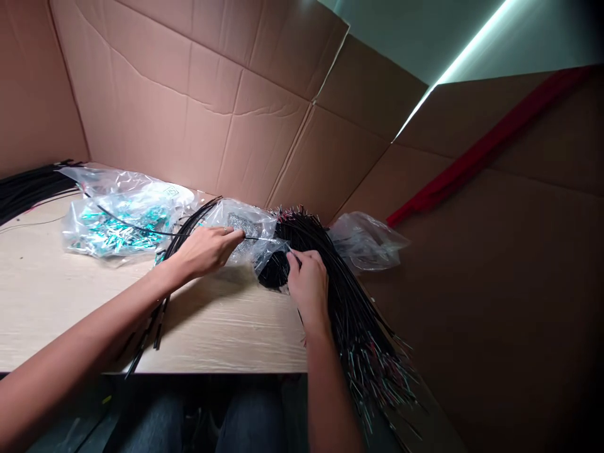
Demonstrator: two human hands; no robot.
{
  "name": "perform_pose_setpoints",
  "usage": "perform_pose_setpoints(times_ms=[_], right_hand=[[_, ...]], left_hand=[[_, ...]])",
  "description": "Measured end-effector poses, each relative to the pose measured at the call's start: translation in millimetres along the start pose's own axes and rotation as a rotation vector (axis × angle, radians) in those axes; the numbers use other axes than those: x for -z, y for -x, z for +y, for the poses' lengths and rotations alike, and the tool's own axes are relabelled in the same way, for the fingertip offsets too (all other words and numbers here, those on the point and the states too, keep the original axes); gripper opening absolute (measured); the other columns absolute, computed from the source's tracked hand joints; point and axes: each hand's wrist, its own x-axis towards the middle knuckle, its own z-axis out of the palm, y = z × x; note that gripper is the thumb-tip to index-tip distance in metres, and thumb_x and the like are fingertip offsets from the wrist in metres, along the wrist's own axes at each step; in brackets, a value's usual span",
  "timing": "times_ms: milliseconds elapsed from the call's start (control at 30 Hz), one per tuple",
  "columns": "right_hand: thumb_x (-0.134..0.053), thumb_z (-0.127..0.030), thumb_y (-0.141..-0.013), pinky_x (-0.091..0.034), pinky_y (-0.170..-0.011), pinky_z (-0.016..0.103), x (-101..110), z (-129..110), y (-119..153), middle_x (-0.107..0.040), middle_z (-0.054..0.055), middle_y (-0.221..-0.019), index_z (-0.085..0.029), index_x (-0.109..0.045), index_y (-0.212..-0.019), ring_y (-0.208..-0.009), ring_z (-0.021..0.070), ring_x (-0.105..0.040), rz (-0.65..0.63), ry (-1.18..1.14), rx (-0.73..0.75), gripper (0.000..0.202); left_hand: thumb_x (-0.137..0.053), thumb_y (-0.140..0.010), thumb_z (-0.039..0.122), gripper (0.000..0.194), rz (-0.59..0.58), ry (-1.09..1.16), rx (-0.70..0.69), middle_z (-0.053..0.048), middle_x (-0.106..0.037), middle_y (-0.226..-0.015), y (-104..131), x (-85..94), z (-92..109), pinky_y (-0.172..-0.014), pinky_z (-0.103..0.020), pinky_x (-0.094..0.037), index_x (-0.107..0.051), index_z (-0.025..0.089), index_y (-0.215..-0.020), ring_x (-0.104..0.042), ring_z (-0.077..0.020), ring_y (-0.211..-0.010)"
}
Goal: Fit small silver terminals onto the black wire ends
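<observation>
A thin black cable (129,225) stretches across the table from the left bag to my left hand (210,250). That hand pinches it near its end, and a thin tip sticks out to the right past the thumb. My right hand (309,280) is closed close by, thumb and forefinger together on a dark piece (297,258) that looks like another black cable; most of it is hidden. Just beyond the fingers is a clear bag (240,220) with small silvery parts. A round black bundle (272,270) in plastic sits between the hands.
A thick bundle of black cables (349,296) with bared wire ends hangs over the table's right edge. More cables (182,234) lie under my left forearm. At left are a bag of teal-and-white parts (123,226) and dark cables (33,185). Cardboard walls (189,94) enclose the table (226,333).
</observation>
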Motion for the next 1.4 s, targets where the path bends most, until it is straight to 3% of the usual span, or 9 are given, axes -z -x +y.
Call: perform_pose_setpoints(times_ms=[100,200,267,400,567,700,967,1167,1400], right_hand=[[-0.048,-0.035,-0.103,-0.045,-0.072,0.033,-19.6,-16.2,-19.9,-0.074,0.011,-0.089,-0.018,-0.075,-0.086,-0.079,0.0232,-0.066,0.04,-0.147,0.054,0.037],[-0.057,-0.046,-0.099,-0.046,-0.064,0.029,-37.4,-35.9,-31.1,-0.072,0.006,-0.079,-0.019,-0.07,-0.083,-0.07,0.0182,-0.064,0.002,-0.45,0.118,0.034],[-0.066,-0.044,-0.093,-0.049,-0.063,0.027,-51.7,-43.7,-35.2,-0.071,0.004,-0.079,-0.018,-0.069,-0.084,-0.068,0.0165,-0.063,-0.017,-0.571,0.13,0.027],[-0.069,-0.035,-0.089,-0.056,-0.068,0.028,-81.7,-43.2,-36.5,-0.073,0.005,-0.085,-0.019,-0.072,-0.092,-0.071,0.0161,-0.065,-0.002,-0.624,0.105,0.017],[-0.07,-0.038,-0.09,-0.062,-0.082,0.034,-103.4,-34.2,-32.5,-0.077,0.009,-0.107,-0.02,-0.075,-0.108,-0.092,0.0209,-0.073,0.024,-0.704,0.062,0.026],[-0.067,-0.038,-0.093,-0.063,-0.086,0.037,-106.1,-33.4,-31.8,-0.078,0.01,-0.112,-0.023,-0.077,-0.108,-0.101,0.0243,-0.074,0.036,-0.686,0.08,0.023],[-0.062,-0.034,-0.096,-0.056,-0.07,0.032,-102.8,-37.3,-31.2,-0.077,0.009,-0.093,-0.021,-0.076,-0.098,-0.08,0.0213,-0.07,0.13,-0.541,0.192,0.019],[-0.063,-0.035,-0.094,-0.046,-0.061,0.028,-104.3,-47.2,-22.0,-0.067,0.002,-0.073,-0.02,-0.074,-0.091,-0.062,0.0156,-0.058,-0.066,-0.621,0.239,0.019],[-0.071,-0.058,-0.087,-0.033,-0.051,0.028,-100.5,-38.6,-32.8,-0.048,-0.003,-0.063,-0.021,-0.07,-0.092,-0.054,0.0127,-0.041,-0.077,-0.932,-0.046,0.037]], left_hand=[[-0.036,-0.107,0.024,0.029,-0.048,0.116,0.114,-0.01,-0.068,-0.086,2.4,-7.1,-3.1,-0.059,-0.031,-0.032,-0.064,0.016,-0.1,-0.059,-0.0191,-0.068],[-0.037,-0.106,0.026,0.029,-0.063,0.242,0.207,-0.006,-0.067,-0.076,4.7,-12.6,-7.2,-0.059,-0.03,-0.033,-0.061,0.017,-0.118,-0.059,-0.0193,-0.063],[-0.037,-0.106,0.027,0.031,-0.068,0.322,0.239,-0.004,-0.065,-0.071,7.2,-14.8,-9.2,-0.06,-0.029,-0.034,-0.059,0.017,-0.126,-0.058,-0.0186,-0.06],[-0.039,-0.105,0.028,0.029,-0.098,0.432,0.276,-0.001,-0.06,-0.064,11.3,-15.9,-8.0,-0.059,-0.028,-0.033,-0.06,0.017,-0.121,-0.053,-0.0163,-0.055],[-0.04,-0.104,0.026,0.028,-0.083,0.426,0.289,0.003,-0.051,-0.059,12.5,-16.3,-3.9,-0.055,-0.025,-0.028,-0.06,0.016,-0.12,-0.044,-0.0138,-0.048],[-0.04,-0.103,0.024,0.029,-0.079,0.395,0.282,0.004,-0.049,-0.057,13.1,-18.1,-1.6,-0.054,-0.025,-0.028,-0.061,0.015,-0.121,-0.04,-0.0135,-0.046],[-0.041,-0.103,0.026,0.028,-0.105,0.332,0.304,0.002,-0.053,-0.057,14.0,-22.2,2.7,-0.055,-0.027,-0.029,-0.058,0.016,-0.123,-0.048,-0.0169,-0.047],[-0.042,-0.104,0.026,0.017,-0.028,0.407,0.341,0.003,-0.054,-0.06,13.4,-22.6,0.7,-0.054,-0.025,-0.028,-0.057,0.019,-0.105,-0.047,-0.0145,-0.049],[-0.045,-0.106,0.032,0.024,0.024,0.729,0.382,0.001,-0.058,-0.066,8.2,-9.0,7.2,-0.058,-0.024,-0.038,-0.056,0.018,-0.091,-0.052,-0.0124,-0.057]])
